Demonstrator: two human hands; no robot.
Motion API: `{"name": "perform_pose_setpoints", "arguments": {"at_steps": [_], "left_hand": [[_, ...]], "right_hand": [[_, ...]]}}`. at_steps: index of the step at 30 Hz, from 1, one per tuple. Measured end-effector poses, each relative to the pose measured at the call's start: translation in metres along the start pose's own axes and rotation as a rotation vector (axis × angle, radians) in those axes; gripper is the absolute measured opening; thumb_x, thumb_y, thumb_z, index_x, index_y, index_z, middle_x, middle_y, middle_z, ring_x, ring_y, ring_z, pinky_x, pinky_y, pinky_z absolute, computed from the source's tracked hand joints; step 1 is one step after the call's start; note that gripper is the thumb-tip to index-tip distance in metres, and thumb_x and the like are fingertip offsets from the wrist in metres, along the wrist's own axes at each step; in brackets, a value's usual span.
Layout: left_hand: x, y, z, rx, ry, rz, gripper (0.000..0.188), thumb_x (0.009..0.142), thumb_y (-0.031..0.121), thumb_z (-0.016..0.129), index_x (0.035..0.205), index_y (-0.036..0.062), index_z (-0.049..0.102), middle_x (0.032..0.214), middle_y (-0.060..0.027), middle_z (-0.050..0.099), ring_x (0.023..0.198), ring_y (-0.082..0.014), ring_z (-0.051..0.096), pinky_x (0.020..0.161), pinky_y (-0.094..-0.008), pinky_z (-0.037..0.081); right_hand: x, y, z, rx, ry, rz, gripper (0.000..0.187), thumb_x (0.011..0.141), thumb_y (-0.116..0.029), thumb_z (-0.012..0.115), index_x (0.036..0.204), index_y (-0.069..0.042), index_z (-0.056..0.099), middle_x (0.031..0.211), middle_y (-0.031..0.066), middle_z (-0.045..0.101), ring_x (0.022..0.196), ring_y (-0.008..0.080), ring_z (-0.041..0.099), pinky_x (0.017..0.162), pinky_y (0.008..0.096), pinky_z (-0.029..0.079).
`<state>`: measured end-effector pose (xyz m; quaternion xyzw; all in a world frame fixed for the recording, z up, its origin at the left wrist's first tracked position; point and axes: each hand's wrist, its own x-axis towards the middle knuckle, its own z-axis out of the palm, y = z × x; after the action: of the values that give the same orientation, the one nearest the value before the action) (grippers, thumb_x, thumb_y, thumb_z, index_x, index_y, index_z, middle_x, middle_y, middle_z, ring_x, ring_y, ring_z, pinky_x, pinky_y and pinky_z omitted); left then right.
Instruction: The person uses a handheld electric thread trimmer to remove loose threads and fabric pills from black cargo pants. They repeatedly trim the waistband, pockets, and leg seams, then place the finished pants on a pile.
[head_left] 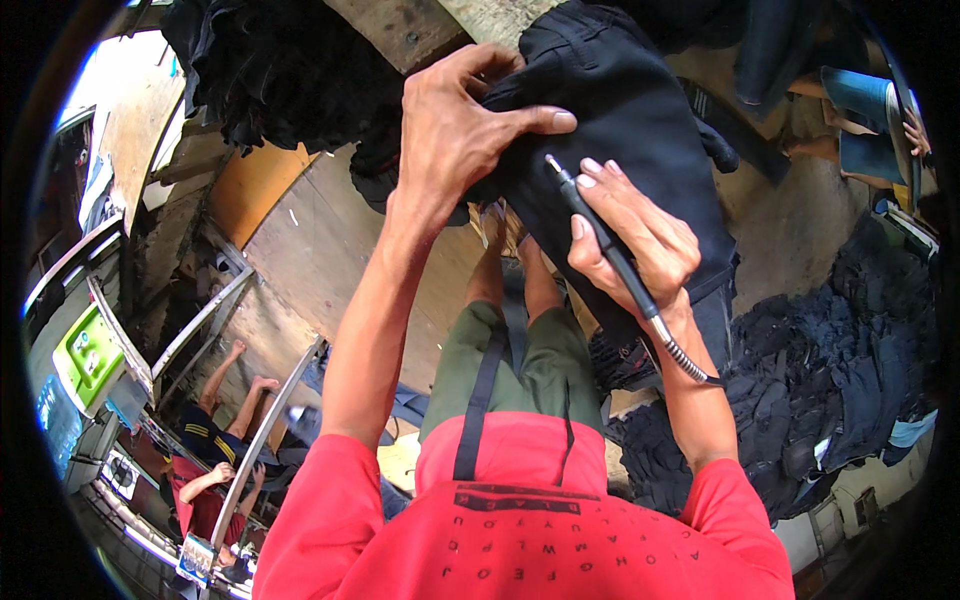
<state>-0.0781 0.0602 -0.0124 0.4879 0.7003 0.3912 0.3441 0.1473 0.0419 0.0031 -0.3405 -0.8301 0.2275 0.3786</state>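
A pair of black trousers [640, 120] lies in front of me at the top of the head view, over a wooden surface, with seams and what looks like a waistband at the far end. My left hand [455, 120] grips their left edge, thumb on top and the other fingers partly hidden by the cloth. In my right hand [640, 235] is a black pen-shaped handpiece [612, 245] with a thin metal tip and a spring-sleeved cable end. The tip points up and left, close to the cloth near my left thumb; whether it touches, I cannot tell.
Dark garments are heaped at the upper left [290, 80] and lower right [800, 370]. A wooden beam [410, 30] runs at the top. Other people sit at the far right and lower left, beyond a metal rail [265, 440]. A green tray [88, 358] stands at the left.
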Motion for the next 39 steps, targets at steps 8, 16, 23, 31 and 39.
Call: {"name": "perform_pose_setpoints", "arguments": {"at_steps": [8,16,23,31,39], "left_hand": [[0.002,-0.007,0.004,-0.067,-0.013,-0.021,0.053,0.066,0.03,0.108,0.107,0.0058,0.084,0.08,-0.002,0.074,0.069,-0.0093,0.067,0.062,-0.0251,0.054],[0.003,0.013,-0.007,-0.137,-0.156,-0.236,0.042,0.073,0.02,0.104,0.1,0.0046,0.076,0.086,-0.0036,0.074,0.075,-0.0125,0.066,0.07,-0.0278,0.053],[0.007,0.012,0.004,-0.122,-0.038,-0.245,0.042,0.065,0.017,0.108,0.089,0.0057,0.074,0.075,0.0016,0.07,0.066,-0.0063,0.059,0.061,-0.0245,0.048],[0.006,0.01,0.004,-0.216,-0.04,-0.213,0.042,0.065,0.012,0.107,0.089,0.004,0.074,0.078,-0.0014,0.074,0.067,-0.0076,0.064,0.062,-0.0256,0.052],[0.004,0.009,0.006,-0.264,-0.054,-0.198,0.04,0.067,0.009,0.105,0.091,0.0028,0.075,0.082,-0.0034,0.076,0.071,-0.0079,0.067,0.065,-0.0257,0.054]], "right_hand": [[0.001,0.004,0.006,-0.028,-0.044,0.001,0.029,0.08,-0.002,0.083,0.108,0.005,0.083,0.104,0.0198,0.083,0.106,0.0348,0.083,0.102,0.0465,0.066],[0.001,0.002,0.001,-0.027,-0.089,0.03,0.028,0.08,-0.001,0.082,0.107,0.006,0.083,0.104,0.0216,0.082,0.105,0.0364,0.083,0.101,0.0462,0.067],[-0.006,0.004,-0.003,-0.007,-0.099,0.032,0.03,0.079,0.0,0.081,0.108,0.006,0.082,0.105,0.0235,0.082,0.104,0.0373,0.083,0.1,0.0462,0.067],[-0.018,0.002,-0.01,-0.004,-0.109,0.053,0.031,0.08,0.001,0.08,0.111,0.005,0.082,0.108,0.0235,0.082,0.105,0.038,0.083,0.1,0.0465,0.067],[-0.014,0.006,-0.011,-0.033,-0.077,0.066,0.03,0.082,-0.001,0.081,0.111,0.006,0.082,0.106,0.0234,0.082,0.104,0.0375,0.083,0.098,0.0452,0.067]]}}
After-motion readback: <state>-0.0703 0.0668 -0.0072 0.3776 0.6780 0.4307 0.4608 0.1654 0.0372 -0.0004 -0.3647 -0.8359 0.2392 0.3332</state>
